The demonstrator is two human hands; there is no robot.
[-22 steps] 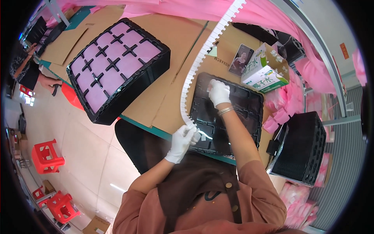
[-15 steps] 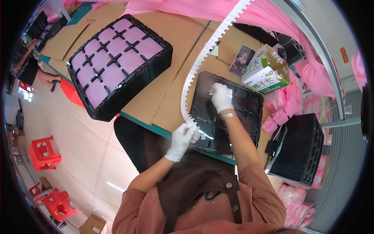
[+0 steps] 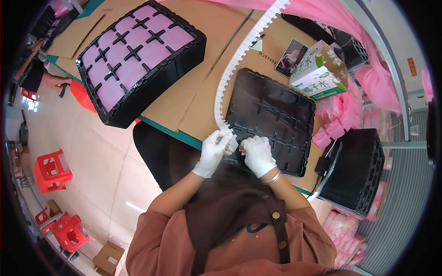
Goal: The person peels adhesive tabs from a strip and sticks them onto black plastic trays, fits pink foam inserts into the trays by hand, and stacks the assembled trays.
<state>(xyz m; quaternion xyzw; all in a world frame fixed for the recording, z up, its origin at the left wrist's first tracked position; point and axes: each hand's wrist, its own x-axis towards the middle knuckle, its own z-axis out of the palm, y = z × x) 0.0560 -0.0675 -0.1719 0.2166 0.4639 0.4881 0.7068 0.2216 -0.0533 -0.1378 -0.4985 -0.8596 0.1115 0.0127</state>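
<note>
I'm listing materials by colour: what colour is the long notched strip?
The notched strip is white; it shows best in the head view.

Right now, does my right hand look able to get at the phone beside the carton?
Probably yes: the phone lies in plain view beyond the low black tray, and the white strip curves left of the right hand's path. The carton crowds only the phone's right side.
</note>
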